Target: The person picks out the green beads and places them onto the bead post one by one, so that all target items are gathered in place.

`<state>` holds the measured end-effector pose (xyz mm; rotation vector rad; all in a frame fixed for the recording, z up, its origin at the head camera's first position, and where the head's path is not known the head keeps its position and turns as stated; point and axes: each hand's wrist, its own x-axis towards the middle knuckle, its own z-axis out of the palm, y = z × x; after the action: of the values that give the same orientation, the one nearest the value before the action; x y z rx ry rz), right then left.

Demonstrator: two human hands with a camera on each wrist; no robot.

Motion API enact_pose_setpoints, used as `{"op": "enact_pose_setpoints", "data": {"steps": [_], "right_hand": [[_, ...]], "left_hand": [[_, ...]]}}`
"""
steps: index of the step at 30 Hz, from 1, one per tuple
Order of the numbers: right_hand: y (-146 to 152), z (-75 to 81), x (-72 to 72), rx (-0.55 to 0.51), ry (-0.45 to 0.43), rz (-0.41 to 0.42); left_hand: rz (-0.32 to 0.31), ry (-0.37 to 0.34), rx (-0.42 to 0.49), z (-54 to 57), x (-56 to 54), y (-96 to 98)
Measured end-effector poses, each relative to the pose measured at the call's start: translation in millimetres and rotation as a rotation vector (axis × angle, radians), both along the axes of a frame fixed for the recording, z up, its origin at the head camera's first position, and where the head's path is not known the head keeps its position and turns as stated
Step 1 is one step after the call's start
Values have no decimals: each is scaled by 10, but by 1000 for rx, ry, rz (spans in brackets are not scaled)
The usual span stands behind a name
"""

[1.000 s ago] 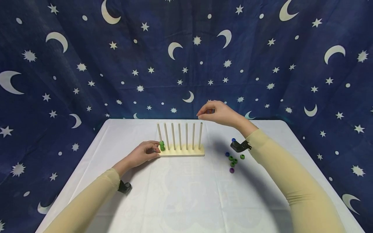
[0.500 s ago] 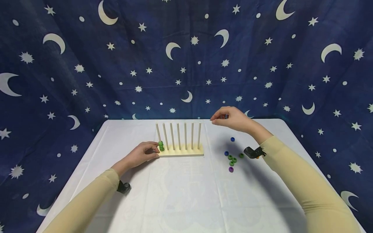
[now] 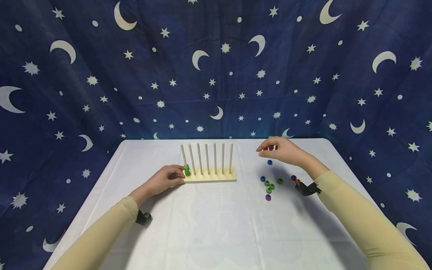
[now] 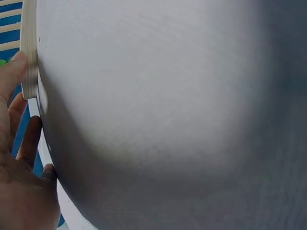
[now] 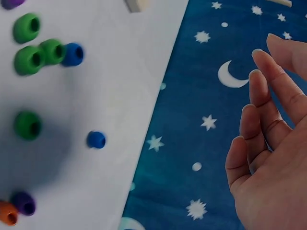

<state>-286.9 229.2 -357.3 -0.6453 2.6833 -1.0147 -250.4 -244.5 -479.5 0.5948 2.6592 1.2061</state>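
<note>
A pale wooden peg rack (image 3: 212,179) with a row of upright pegs stands near the table's far side. Green beads (image 3: 187,170) are stacked on its leftmost peg. My left hand (image 3: 163,177) holds the left end of the rack, its thumb (image 4: 14,74) against the front of the wooden base (image 4: 29,57) in the left wrist view. To the right, my right hand (image 3: 282,150) hovers above the table, fingers loosely bent, with nothing between them in the right wrist view. Close below it lies a blue bead (image 3: 270,162).
Loose beads lie right of the rack: several green ones (image 3: 272,186), another blue bead (image 3: 262,179), a purple bead (image 3: 268,197), and a second purple bead (image 3: 293,177) beside an orange bead (image 3: 298,181). A star-and-moon curtain (image 3: 216,75) hangs behind the white table (image 3: 209,225).
My right hand has moved right and down, from beyond the rack's right end to over the loose beads. The left hand stays on the rack, and the green stack is unchanged.
</note>
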Motion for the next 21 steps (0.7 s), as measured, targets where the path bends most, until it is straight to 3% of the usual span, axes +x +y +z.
{"op": "enact_pose_setpoints", "data": {"steps": [10,21], "right_hand": [[233,-172,93,-22,-23,-31],[433,-448,204,34,-44,-67]], "left_hand": [[-2,3,12,10,2,5],[11,-13,13,-15,0,12]]}}
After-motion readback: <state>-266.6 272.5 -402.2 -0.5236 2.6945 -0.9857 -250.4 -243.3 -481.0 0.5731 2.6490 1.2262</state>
